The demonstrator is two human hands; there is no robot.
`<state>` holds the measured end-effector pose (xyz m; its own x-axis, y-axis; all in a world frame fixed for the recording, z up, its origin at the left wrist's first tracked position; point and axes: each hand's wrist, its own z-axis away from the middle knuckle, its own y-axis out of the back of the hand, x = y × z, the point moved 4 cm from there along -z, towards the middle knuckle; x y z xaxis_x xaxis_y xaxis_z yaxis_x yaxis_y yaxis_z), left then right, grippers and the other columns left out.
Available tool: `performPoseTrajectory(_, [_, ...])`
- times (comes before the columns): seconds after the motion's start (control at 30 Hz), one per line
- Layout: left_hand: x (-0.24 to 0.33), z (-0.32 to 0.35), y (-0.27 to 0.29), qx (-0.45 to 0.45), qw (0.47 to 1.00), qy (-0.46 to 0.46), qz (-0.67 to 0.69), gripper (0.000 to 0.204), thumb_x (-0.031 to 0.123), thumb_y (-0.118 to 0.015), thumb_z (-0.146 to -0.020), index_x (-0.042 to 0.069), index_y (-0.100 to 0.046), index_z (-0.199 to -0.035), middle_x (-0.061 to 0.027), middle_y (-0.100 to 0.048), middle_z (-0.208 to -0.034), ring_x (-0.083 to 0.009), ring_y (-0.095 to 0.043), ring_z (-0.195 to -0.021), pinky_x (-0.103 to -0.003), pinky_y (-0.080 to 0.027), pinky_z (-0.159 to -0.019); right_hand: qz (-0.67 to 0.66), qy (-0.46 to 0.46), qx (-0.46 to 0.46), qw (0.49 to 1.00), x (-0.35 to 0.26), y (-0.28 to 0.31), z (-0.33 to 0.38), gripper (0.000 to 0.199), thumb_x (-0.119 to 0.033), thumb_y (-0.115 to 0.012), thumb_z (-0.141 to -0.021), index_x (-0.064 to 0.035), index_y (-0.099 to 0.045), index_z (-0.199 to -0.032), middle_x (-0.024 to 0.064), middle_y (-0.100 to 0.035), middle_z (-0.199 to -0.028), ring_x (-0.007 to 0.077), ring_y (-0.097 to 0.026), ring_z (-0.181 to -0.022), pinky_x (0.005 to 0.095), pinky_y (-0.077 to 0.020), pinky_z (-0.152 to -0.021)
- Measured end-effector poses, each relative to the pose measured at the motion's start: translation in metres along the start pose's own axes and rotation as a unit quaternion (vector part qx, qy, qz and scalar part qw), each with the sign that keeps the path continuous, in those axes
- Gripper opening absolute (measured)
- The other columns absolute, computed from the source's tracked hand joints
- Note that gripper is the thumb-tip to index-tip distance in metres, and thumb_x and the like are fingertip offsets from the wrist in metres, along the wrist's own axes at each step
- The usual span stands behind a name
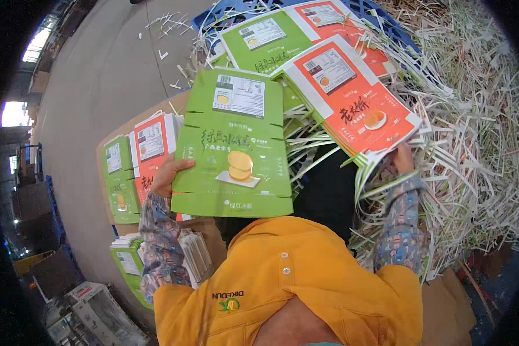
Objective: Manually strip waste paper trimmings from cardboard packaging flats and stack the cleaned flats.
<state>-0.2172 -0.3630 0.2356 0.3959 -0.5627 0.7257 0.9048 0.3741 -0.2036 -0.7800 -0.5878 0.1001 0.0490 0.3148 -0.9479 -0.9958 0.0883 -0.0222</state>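
Note:
My left hand [170, 173] is closed on the left edge of a green flat box blank [230, 141], its thumb on the printed face. This blank is printed with a picture of round yellow cakes and has small slits along its sides. My right hand [403, 158] is closed at the lower right corner of a red and white box blank [354, 98], fingers partly hidden beneath it. Thin white and green paper strips hang from that blank's lower edge, close to my right hand. More green blanks [265, 37] and red blanks [323, 14] lie beyond.
A large heap of shredded paper strips [473, 155] spreads along the right. A blue plastic pallet [225, 11] shows at the far side. Stacks of green blanks [121, 173] and red blanks [150, 138] lie on cardboard [106, 216] at left. Loose offcuts [167, 26] dot the grey floor [109, 57].

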Motion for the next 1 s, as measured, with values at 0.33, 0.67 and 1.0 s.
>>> performPoseTrajectory(0.33, [0.020, 0.010, -0.010, 0.017, 0.996, -0.013, -0.082, 0.043, 0.003, -0.053, -0.070, -0.005, -0.041, -0.111, -0.0131, -0.054, -0.098, -0.0192, -0.058, -0.078, -0.028, -0.050, -0.068, 0.329, 0.275, 0.030, 0.903, -0.128, -0.077, 0.016, 0.015, -0.012, -0.047, -0.080, -0.0013, -0.052, -0.090, 0.0053, -0.054, -0.071, 0.0104, -0.048, -0.062, 0.0253, -0.0402, -0.055])
performPoseTrajectory(0.67, [0.109, 0.053, -0.053, -0.001, 0.976, -0.061, -0.211, 0.036, 0.006, -0.056, -0.070, -0.003, -0.049, -0.104, -0.0085, -0.057, -0.091, -0.0148, -0.057, -0.075, -0.026, -0.047, -0.066, 0.662, 0.177, -0.188, 0.703, 0.020, -0.317, -0.031, 0.059, -0.029, -0.048, -0.076, -0.0336, -0.020, -0.128, 0.0042, -0.015, -0.135, 0.0373, -0.016, -0.121, 0.0707, -0.0210, -0.080])
performPoseTrajectory(1.0, [0.131, 0.177, -0.003, 0.041, 0.886, 0.107, -0.450, 0.027, 0.007, -0.061, -0.071, -0.003, -0.055, -0.096, -0.0049, -0.059, -0.082, -0.0092, -0.052, -0.072, -0.024, -0.043, -0.064, 0.664, 0.109, -0.156, 0.723, 0.055, -0.319, -0.049, 0.041, -0.026, -0.034, -0.083, -0.0331, -0.029, -0.123, 0.0002, -0.005, -0.138, 0.0350, -0.009, -0.124, 0.0695, -0.0186, -0.083])
